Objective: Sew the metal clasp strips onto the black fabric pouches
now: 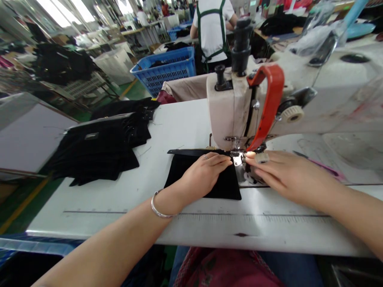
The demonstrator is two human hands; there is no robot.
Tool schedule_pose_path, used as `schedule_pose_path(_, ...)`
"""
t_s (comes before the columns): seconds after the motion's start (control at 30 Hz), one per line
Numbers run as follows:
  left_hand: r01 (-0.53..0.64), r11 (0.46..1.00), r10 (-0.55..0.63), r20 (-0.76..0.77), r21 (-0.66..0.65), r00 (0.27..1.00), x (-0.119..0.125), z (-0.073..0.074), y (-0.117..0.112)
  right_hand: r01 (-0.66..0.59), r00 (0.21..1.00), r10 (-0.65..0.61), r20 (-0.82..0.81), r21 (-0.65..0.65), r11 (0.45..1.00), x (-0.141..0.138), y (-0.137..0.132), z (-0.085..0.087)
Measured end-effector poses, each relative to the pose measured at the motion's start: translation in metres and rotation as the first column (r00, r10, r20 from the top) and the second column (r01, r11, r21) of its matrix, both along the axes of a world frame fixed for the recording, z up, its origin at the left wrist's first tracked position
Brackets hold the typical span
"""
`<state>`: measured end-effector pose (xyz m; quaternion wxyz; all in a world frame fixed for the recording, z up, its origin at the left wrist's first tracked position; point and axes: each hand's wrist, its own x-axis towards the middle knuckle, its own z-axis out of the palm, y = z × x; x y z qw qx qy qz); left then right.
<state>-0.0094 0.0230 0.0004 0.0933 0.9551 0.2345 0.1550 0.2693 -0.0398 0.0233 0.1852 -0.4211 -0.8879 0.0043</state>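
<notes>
A small black fabric piece (179, 169) lies on the white sewing table (119, 195), its right edge under the presser foot (237, 156) of a cream sewing machine (227, 111). My left hand (203, 173) lies flat on the fabric, fingers stretched toward the needle, a silver bangle on the wrist. My right hand (281, 173) rests on the machine bed right of the foot, fingers extended with the fingertips at the fabric's edge beside the needle. A red guard (267, 107) arches over the needle area.
A stack of black fabric pieces (98, 149) sits at the table's left. A blue basket (167, 69) and a person in a white shirt with green apron straps (212, 28) are beyond the table. A ruler strip (239, 217) runs along the table's front.
</notes>
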Motion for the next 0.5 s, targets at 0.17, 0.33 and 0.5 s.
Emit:
schedule_pose_path(0.17, 0.007, 1.000, -0.007, 0.015, -0.022, 1.000, -0.001, 0.001, 0.001, 0.054, 0.993, -0.059, 0.100, 0.056, 0.997, -0.033, 0.038, -0.023)
schedule_pose_path(0.33, 0.009, 1.000, -0.008, 0.010, -0.016, 1.000, -0.001, -0.001, 0.005, 0.055, 0.994, -0.066, 0.090, 0.121, 0.991, -0.030, 0.036, -0.029)
schedule_pose_path(0.5, 0.014, 0.999, -0.013, 0.025, -0.043, 1.000, -0.002, -0.001, 0.006, 0.081, 0.997, -0.082, 0.015, 0.049, 0.995, -0.029, 0.036, -0.031)
